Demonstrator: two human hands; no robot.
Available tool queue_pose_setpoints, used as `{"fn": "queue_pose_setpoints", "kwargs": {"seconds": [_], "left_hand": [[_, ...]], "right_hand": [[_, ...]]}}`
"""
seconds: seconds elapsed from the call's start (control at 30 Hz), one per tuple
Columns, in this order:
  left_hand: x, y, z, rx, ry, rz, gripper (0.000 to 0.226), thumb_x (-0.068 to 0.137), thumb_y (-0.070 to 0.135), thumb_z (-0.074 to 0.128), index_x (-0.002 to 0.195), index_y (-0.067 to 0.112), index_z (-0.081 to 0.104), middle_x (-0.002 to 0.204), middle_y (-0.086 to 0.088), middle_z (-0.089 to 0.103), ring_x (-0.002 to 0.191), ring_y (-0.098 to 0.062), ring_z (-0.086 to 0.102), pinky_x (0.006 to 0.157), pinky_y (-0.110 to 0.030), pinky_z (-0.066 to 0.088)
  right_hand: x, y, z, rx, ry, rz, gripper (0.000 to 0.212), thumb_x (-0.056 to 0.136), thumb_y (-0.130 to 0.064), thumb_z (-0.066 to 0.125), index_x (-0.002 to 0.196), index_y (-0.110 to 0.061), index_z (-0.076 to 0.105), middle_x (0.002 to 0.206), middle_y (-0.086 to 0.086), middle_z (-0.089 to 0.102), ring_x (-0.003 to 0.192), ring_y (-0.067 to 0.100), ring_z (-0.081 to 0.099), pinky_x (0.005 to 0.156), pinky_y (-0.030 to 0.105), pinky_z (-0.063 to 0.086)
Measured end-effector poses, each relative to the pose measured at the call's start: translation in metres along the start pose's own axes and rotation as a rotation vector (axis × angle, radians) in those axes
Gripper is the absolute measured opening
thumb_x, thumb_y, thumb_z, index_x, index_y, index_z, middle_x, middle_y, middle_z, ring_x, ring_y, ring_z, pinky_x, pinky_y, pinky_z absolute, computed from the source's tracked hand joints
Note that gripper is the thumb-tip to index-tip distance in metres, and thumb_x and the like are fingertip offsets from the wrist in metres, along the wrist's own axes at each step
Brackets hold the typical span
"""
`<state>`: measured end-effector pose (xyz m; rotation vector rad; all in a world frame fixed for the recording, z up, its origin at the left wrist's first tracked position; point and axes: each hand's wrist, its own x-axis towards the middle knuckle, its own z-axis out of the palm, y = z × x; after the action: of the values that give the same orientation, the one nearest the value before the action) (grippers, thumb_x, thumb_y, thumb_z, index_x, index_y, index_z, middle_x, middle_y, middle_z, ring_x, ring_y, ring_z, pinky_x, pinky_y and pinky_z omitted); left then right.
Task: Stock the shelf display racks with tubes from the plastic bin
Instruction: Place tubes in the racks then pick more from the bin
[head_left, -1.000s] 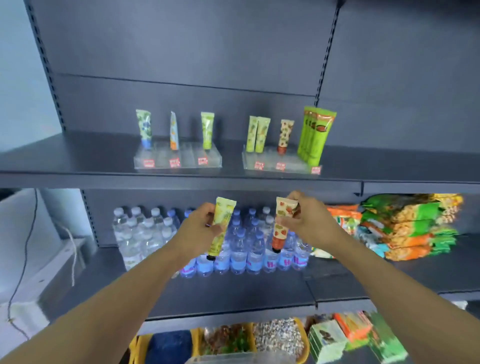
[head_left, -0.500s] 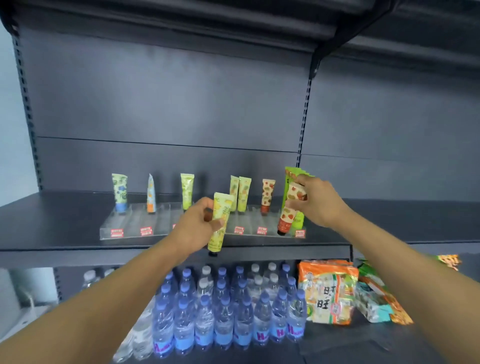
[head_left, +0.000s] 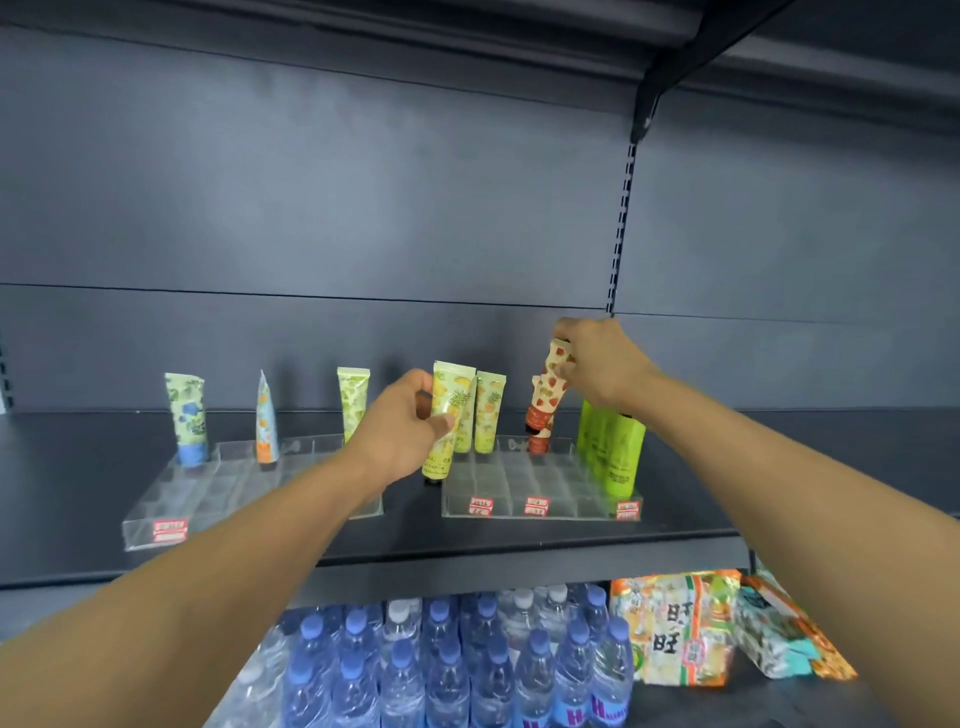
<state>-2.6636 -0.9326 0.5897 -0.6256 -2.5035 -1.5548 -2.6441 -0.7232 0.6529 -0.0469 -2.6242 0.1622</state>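
A: Nearest the camera?
B: Water bottles (head_left: 452, 670) and snack packs (head_left: 680, 629) on the lower shelf; both sit lower in view than half a second ago.
A: The hands?
B: The left hand (head_left: 400, 436) grips a pineapple tube (head_left: 448, 415), cap down, just left of the right rack (head_left: 540, 506) — earlier it was lower, level with the shelf's front edge. The right hand (head_left: 597, 364) pinches a strawberry tube (head_left: 548, 387) by its top, tilted, cap over the rack's back row; it has moved left, off the green tubes (head_left: 613, 447).
A: Further back?
B: The left rack (head_left: 156, 512) holds three tubes — blue-floral (head_left: 187, 415), orange (head_left: 266, 421), green-leaf (head_left: 352, 400). The bin is out of view.
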Motion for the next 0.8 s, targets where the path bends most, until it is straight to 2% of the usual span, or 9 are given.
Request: {"fn": "queue_pose_setpoints", "kwargs": {"seconds": [0.1,0.17,0.23,0.33,0.43,0.8], "left_hand": [[0.016,-0.006,-0.004,0.019,-0.014,0.008,0.014,0.092,0.014,0.057,0.103,0.016,0.050,0.108,-0.010,0.063,0.096,-0.027,0.061,0.088,-0.043,0.051],[0.026,-0.013,-0.009,0.019,-0.017,0.004,0.015,0.091,0.015,0.058,0.104,0.016,0.050,0.107,-0.008,0.063,0.100,-0.029,0.061,0.088,-0.043,0.052],[0.034,-0.020,-0.012,0.006,-0.020,-0.002,0.015,0.090,0.013,0.059,0.102,0.016,0.051,0.106,-0.008,0.064,0.100,-0.029,0.062,0.087,-0.042,0.052],[0.042,-0.030,-0.014,-0.003,-0.024,-0.017,0.013,0.090,0.012,0.059,0.098,0.018,0.051,0.105,-0.008,0.064,0.099,-0.028,0.063,0.086,-0.041,0.052],[0.048,-0.038,-0.013,-0.002,-0.035,-0.016,0.014,0.090,0.013,0.060,0.098,0.021,0.051,0.106,-0.008,0.064,0.100,-0.027,0.062,0.089,-0.043,0.052],[0.055,-0.048,-0.011,-0.002,-0.052,-0.022,0.016,0.089,0.011,0.060,0.097,0.023,0.052,0.105,-0.007,0.065,0.099,-0.026,0.063,0.091,-0.045,0.052]], "right_hand": [[0.012,-0.008,0.013,-0.037,-0.021,-0.005,0.012,0.089,-0.009,0.054,0.092,-0.015,0.044,0.092,0.014,0.053,0.085,0.035,0.053,0.068,0.034,0.041],[0.021,-0.013,0.023,-0.098,-0.032,-0.008,0.022,0.091,-0.011,0.053,0.113,-0.012,0.049,0.106,0.018,0.058,0.097,0.038,0.057,0.072,0.035,0.042],[0.029,-0.016,0.032,-0.182,-0.028,-0.023,0.030,0.092,-0.013,0.053,0.122,-0.012,0.048,0.114,0.019,0.056,0.106,0.039,0.055,0.082,0.037,0.045],[0.039,-0.017,0.045,-0.294,-0.030,-0.057,0.031,0.093,-0.015,0.052,0.123,-0.013,0.048,0.115,0.017,0.056,0.113,0.033,0.049,0.092,0.038,0.040],[0.048,-0.014,0.056,-0.330,-0.030,-0.095,0.025,0.092,-0.009,0.052,0.117,-0.011,0.051,0.109,0.014,0.060,0.112,0.029,0.046,0.091,0.037,0.037],[0.061,-0.006,0.073,-0.316,-0.070,-0.109,0.029,0.091,-0.018,0.055,0.119,-0.012,0.052,0.111,0.011,0.061,0.116,0.028,0.046,0.107,0.042,0.026]]}}
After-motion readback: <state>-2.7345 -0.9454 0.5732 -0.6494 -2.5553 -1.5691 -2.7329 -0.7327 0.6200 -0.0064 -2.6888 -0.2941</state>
